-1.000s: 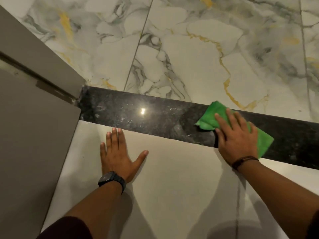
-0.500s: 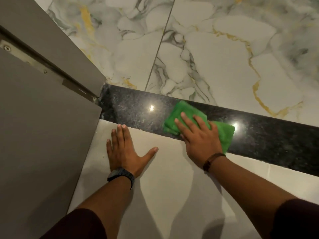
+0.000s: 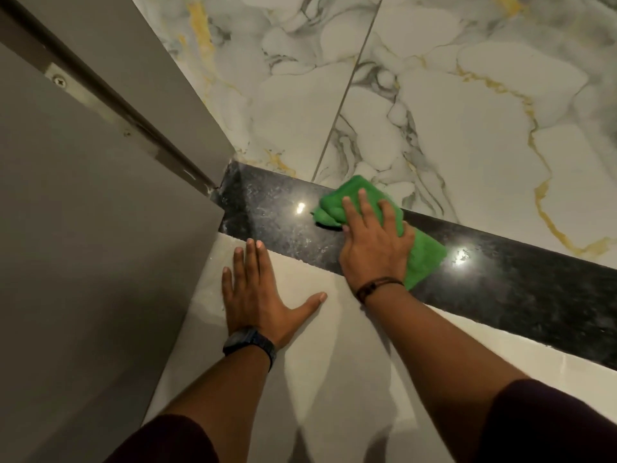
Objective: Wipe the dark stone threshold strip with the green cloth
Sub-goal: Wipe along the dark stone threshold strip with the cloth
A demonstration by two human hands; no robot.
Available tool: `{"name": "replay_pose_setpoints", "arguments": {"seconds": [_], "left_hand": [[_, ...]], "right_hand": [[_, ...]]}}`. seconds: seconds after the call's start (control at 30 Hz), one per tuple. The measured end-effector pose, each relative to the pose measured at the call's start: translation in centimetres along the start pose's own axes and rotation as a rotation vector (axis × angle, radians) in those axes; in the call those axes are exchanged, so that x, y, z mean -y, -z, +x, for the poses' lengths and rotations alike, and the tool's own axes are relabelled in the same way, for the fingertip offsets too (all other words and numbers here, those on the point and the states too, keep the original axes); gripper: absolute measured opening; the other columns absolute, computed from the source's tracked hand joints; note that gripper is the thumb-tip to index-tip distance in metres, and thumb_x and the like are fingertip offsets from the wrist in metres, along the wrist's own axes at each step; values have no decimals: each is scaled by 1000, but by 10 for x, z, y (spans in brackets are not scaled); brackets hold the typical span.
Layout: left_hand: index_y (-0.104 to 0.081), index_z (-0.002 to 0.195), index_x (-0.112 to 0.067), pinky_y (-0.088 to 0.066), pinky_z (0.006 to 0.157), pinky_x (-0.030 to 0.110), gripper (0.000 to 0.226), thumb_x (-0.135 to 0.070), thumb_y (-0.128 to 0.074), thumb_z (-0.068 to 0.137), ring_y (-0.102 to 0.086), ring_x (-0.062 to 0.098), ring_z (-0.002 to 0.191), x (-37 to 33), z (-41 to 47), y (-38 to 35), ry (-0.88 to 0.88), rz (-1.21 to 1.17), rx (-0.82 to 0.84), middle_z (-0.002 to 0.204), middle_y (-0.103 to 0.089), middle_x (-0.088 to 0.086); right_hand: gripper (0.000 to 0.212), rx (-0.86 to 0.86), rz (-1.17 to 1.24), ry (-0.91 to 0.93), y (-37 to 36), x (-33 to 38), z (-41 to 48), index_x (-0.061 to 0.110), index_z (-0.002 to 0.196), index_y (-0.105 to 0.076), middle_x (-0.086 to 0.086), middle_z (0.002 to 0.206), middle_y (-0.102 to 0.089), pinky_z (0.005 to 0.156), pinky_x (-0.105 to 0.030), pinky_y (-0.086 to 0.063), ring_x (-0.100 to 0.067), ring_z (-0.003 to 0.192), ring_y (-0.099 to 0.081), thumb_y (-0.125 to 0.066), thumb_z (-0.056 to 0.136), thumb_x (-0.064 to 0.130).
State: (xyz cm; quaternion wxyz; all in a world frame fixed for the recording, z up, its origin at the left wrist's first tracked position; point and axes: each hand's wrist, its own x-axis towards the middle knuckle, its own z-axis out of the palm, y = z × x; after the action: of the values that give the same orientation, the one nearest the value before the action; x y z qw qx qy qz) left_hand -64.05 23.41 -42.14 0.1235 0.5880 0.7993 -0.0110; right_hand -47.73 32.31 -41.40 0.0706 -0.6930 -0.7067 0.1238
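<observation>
A dark speckled stone threshold strip (image 3: 521, 289) runs diagonally across the floor from the door frame at the left down to the right edge. The folded green cloth (image 3: 424, 255) lies flat on the strip's left half. My right hand (image 3: 374, 248) presses down on the cloth with fingers spread, covering its middle. My left hand (image 3: 257, 292) rests flat and open on the pale floor tile just in front of the strip, fingertips near the strip's near edge. It holds nothing.
A grey door (image 3: 83, 262) and its frame (image 3: 160, 78) stand at the left, meeting the strip's left end. White marble tiles with gold and grey veins (image 3: 434, 111) lie beyond the strip. A plain pale tile (image 3: 350, 379) lies on my side.
My right hand slid the green cloth leftward along the strip from its middle toward the door frame. The view shifted left and closer. My left hand stayed flat on the tile.
</observation>
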Motion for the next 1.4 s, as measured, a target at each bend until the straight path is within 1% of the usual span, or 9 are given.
{"name": "replay_pose_setpoints", "arguments": {"seconds": [0.13, 0.3, 0.47, 0.67, 0.8, 1.0, 1.17, 1.3, 1.4], "left_hand": [[4, 153, -14, -3, 118, 46, 136, -102, -23, 53, 3, 23, 148, 2, 0, 1, -10, 1, 23, 162, -1, 7], [8, 152, -14, 0, 119, 44, 137, -102, -26, 53, 7, 21, 148, 3, -1, 6, -36, -8, 26, 162, 3, 7], [9, 152, -14, 1, 119, 45, 137, -103, -23, 52, 9, 19, 147, -4, -1, 9, -38, -13, 14, 162, 4, 6], [5, 153, -12, 4, 118, 46, 141, -103, -25, 50, 9, 19, 147, -14, 9, 9, -17, -35, 6, 162, 3, 7], [10, 152, -12, 6, 118, 44, 143, -100, -34, 48, 18, 15, 144, -6, 17, 7, 4, -48, 35, 161, 9, 6], [3, 153, -8, 6, 118, 43, 142, -102, -26, 50, 12, 16, 146, 6, 3, 7, 4, -46, 21, 162, 2, 9], [0, 153, -8, 3, 119, 45, 142, -102, -25, 50, 9, 19, 147, -4, 3, 10, -13, -66, 11, 162, 0, 10], [3, 153, -9, 6, 118, 44, 142, -102, -27, 50, 13, 18, 147, 4, 3, 8, 8, -60, 24, 161, 4, 8], [6, 153, -10, 5, 118, 46, 140, -98, -37, 52, 13, 18, 147, 6, 3, 8, 10, -57, 37, 162, 5, 7]], "right_hand": [[54, 43, -35, 230, -7, 18, -14, 35, 141, -34, 11, 153, -33, 100, -52, -24, -25, 136, -31, -49, 90, 28], [55, 20, -101, 554, 7, -54, -38, 34, 138, -44, 9, 147, -43, 97, -46, -31, -26, 127, -46, -60, 85, 26], [49, 7, -118, 335, 20, -84, -28, 35, 138, -42, 8, 148, -41, 96, -48, -31, -25, 131, -39, -46, 89, 32], [54, -8, 15, 66, 6, 1, 20, 34, 139, -38, 10, 152, -35, 99, -57, -28, -26, 134, -32, -52, 87, 23], [61, 61, -45, 266, -11, 55, 26, 34, 143, -30, 13, 154, -28, 100, -54, -23, -25, 138, -28, -51, 87, 22], [56, 117, -116, 773, 1, -19, 0, 33, 140, -40, 13, 146, -43, 96, -47, -35, -24, 127, -46, -54, 87, 35], [51, 40, -93, 615, 12, -26, 37, 33, 137, -44, 10, 145, -45, 90, -48, -33, -27, 124, -45, -50, 87, 29], [50, 80, -33, 381, -8, 48, 60, 34, 140, -37, 13, 151, -34, 97, -53, -29, -26, 133, -33, -46, 91, 27], [56, 126, 1, 399, -21, 98, 59, 35, 143, -28, 15, 155, -26, 102, -54, -23, -24, 139, -22, -43, 90, 23]]}}
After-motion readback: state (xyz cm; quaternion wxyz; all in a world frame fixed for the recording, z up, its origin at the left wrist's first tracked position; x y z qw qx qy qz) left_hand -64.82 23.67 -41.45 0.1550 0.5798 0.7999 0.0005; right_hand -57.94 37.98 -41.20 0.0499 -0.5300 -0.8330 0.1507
